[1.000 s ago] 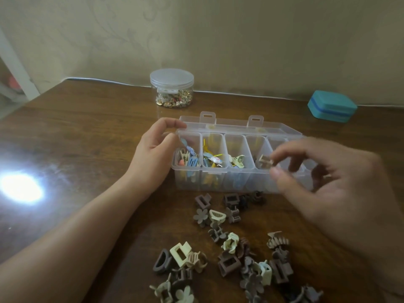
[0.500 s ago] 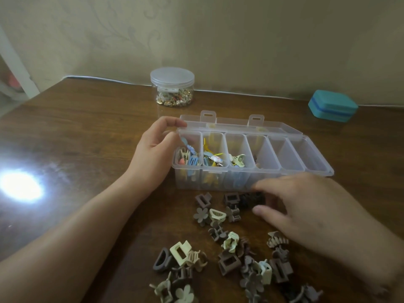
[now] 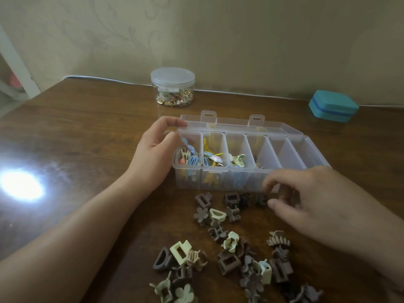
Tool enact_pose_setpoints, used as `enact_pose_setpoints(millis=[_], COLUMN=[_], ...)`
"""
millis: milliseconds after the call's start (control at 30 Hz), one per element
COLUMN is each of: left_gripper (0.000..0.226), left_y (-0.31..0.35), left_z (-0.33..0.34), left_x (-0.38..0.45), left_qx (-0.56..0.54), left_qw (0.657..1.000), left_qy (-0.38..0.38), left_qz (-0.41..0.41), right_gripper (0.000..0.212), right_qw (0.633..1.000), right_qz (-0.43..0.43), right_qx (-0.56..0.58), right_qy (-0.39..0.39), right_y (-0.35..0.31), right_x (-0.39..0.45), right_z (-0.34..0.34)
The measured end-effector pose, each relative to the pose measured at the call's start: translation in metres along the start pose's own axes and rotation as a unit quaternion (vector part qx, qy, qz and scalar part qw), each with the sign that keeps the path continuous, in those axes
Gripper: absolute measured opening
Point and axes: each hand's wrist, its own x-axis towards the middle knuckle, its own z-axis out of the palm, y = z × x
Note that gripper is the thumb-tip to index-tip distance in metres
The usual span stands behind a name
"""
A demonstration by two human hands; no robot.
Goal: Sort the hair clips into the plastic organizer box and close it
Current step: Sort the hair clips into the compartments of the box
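Hair clips (image 3: 231,256) lie loose in a scatter on the bench (image 3: 87,132), just below and to the inner side of the right hand (image 3: 317,206): small claw clips in brown, taupe, cream and pale green, some flower-shaped, some rectangular. A dark clip (image 3: 259,200) sits right at the tips of that hand's thumb and forefinger, which are curled toward each other in front of the box; whether they already pinch it I cannot tell, since the fingers are blurred. Just beyond the right hand stands the clear plastic organizer box (image 3: 218,182), its lid (image 3: 240,125) swung back and lying open behind it, two latch tabs sticking up at the far edge. The box has a row of compartments; the ones nearest the left hand (image 3: 155,156) hold coloured snap clips in blue, yellow, pink and pale green, a brownish clip shows in the next one along, and those nearest the right hand look bare. The left hand grips the box's end corner, thumb inside the rim and fingers curled over the outer wall. Farther out beyond the left hand is a round clear jar (image 3: 172,87) with a screw lid, holding small metallic bits. Well beyond the right hand, by the wall, rests a teal case (image 3: 333,106). A bright glare spot (image 3: 20,184) lies on the bench outside the left forearm
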Motion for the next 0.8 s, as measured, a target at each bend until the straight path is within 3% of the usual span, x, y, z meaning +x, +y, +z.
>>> enact_pose_setpoints(millis=[100,267,467,733,800], left_gripper=[0.029,0.029,0.028,0.028,0.027], left_y=[0.000,0.000,0.003,0.004,0.003], left_z=[0.000,0.000,0.001,0.001,0.001], left_x=[0.000,0.000,-0.001,-0.001,-0.001], left_qx=[-0.006,-0.002,-0.004,-0.010,-0.011], left_qw=[1.000,1.000,1.000,1.000,1.000], left_qy=[-0.001,-0.004,-0.010,-0.009,-0.009], left_qz=[-0.003,0.000,0.002,0.001,0.002], right_gripper=[0.033,0.020,0.038,0.017,0.019], right_qw=[0.998,0.998,0.998,0.989,0.980], right_qz=[0.006,-0.024,-0.055,-0.126,-0.130], right_qx=[-0.050,-0.053,-0.013,0.019,0.086], right_qy=[-0.022,-0.035,0.017,0.071,0.127], right_y=[0.000,-0.003,-0.007,-0.003,-0.002], right_x=[0.001,0.001,0.001,0.000,-0.002], right_z=[0.004,0.008,0.012,0.012,0.005])
